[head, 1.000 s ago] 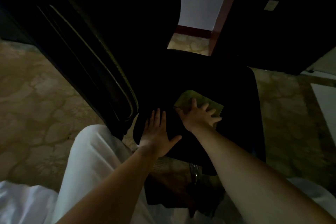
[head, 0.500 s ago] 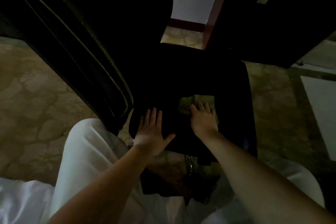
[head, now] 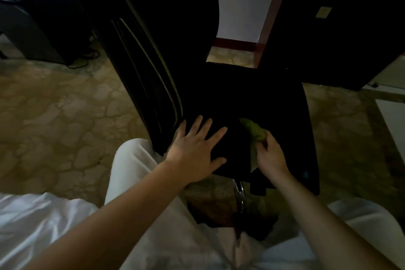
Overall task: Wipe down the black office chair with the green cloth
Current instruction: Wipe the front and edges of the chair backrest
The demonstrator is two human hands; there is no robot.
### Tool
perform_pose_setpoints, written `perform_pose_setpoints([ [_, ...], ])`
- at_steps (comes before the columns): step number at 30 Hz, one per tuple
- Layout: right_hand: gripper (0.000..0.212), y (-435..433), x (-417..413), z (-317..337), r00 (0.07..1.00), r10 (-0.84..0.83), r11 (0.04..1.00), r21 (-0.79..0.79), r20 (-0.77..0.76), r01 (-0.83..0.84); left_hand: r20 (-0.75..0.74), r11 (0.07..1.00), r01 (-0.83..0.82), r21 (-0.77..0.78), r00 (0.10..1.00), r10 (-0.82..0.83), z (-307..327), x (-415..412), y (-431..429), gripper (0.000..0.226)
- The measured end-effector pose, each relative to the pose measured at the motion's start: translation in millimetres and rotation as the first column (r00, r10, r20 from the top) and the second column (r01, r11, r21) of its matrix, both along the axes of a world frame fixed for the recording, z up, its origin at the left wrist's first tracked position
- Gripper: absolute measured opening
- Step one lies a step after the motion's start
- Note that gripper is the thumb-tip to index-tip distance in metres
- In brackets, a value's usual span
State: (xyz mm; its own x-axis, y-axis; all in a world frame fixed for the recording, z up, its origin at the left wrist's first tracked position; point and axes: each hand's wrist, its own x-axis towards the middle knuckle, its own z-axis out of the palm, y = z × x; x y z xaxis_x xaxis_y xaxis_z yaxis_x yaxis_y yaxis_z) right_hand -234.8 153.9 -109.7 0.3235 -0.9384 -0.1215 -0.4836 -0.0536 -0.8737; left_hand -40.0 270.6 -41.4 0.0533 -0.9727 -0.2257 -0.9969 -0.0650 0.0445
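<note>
The black office chair (head: 274,103) stands in front of me, its seat dark and its tall backrest rising at the left. My left hand (head: 195,149) lies flat with spread fingers on the near left part of the seat. My right hand (head: 270,155) grips the bunched green cloth (head: 254,130) near the seat's front edge, fingers curled round it. The cloth sticks up past my fingertips and touches the seat.
A chrome chair post (head: 238,190) shows below the seat. Patterned carpet (head: 54,116) lies all around. Dark furniture (head: 350,28) stands at the back right and a dark box (head: 28,35) at the far left. My white trouser legs (head: 135,171) are close to the seat.
My right hand went from pressing flat on the spread cloth to gripping it bunched up, drawn nearer the seat's front edge. My left hand stayed flat on the seat.
</note>
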Motion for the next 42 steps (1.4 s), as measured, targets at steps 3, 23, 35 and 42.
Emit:
perform_pose_setpoints([
  [3,0.031,10.5,15.5,15.6,0.954,-0.081,0.984,0.176,0.289,0.030,0.044,0.995,0.064,-0.076,0.997,-0.061,27.0,-3.2,9.3,0.075],
  [23,0.027,34.5,161.9,223.8,0.758,0.119,0.981,0.041,0.641,-0.189,-0.227,0.499,-0.251,-0.830,0.968,0.110,130.9,64.9,55.9,0.055],
  [35,0.059,40.4,211.9,235.2,0.864,0.474,0.734,-0.618,0.170,-0.281,-0.608,0.255,-0.570,-0.781,0.787,-0.104,157.9,80.0,35.6,0.067],
  [42,0.060,28.8,211.4,228.5,0.840,0.529,0.707,-0.612,0.122,-0.356,-0.841,0.296,-0.789,-0.538,0.481,-0.247,188.3,95.1,36.2,0.056],
])
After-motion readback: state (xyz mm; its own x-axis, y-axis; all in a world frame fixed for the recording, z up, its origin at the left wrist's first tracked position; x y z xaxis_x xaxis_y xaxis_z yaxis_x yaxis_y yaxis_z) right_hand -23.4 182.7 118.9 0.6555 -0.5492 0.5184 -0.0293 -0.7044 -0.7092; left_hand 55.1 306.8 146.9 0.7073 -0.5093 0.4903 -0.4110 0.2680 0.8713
